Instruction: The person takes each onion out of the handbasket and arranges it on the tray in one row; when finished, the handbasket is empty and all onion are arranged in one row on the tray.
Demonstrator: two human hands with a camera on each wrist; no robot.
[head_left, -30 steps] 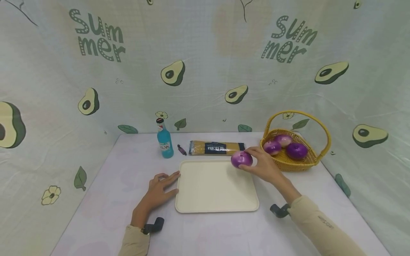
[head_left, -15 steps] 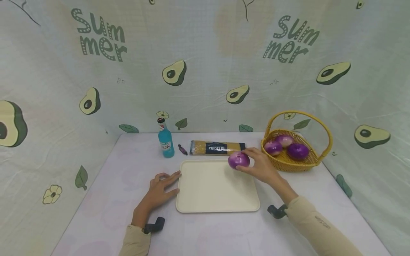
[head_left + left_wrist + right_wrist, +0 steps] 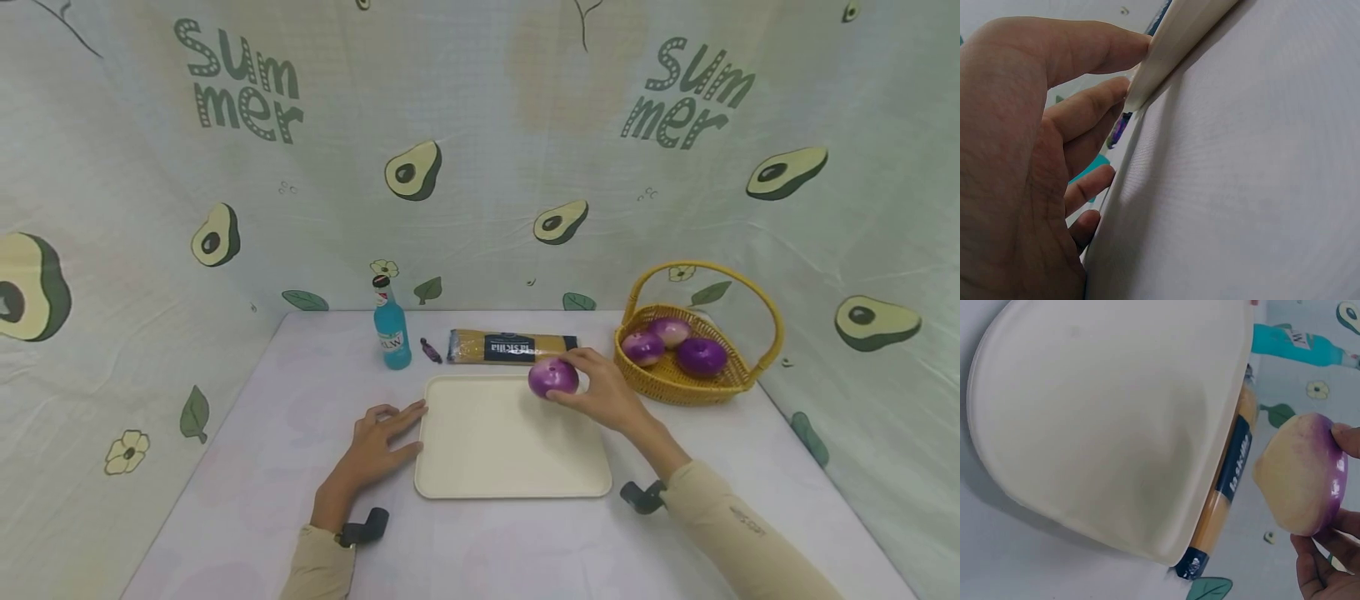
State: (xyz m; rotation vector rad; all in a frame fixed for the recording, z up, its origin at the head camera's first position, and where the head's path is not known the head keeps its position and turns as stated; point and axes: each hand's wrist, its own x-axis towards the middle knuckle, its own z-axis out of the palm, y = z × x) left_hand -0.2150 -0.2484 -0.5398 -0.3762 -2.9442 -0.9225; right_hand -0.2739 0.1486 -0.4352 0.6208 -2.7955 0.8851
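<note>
My right hand (image 3: 603, 392) pinches a purple-and-cream turnip (image 3: 553, 378) between thumb and fingers, over the back right part of a cream tray (image 3: 517, 442). In the right wrist view the turnip (image 3: 1300, 475) shows its pale, pointed underside, with fingertips along its purple side. At the tray's left edge rests my left hand (image 3: 378, 446), fingers extended and spread. Seen from the left wrist, its thumb (image 3: 1104, 47) and a fingertip meet the tray's rim (image 3: 1166, 53), while the other fingers lie loosely beside it.
A yellow wicker basket (image 3: 675, 392) with a tall handle holds several turnips at the back right. Behind the tray lie a pasta packet (image 3: 510, 347) and a small wrapped candy (image 3: 431, 350). A blue bottle (image 3: 392, 333) stands to their left, before a printed cloth backdrop (image 3: 480, 167).
My right hand has carried the turnip a little to the left and slightly toward me over the tray. The left hand keeps its place at the tray's edge.
</note>
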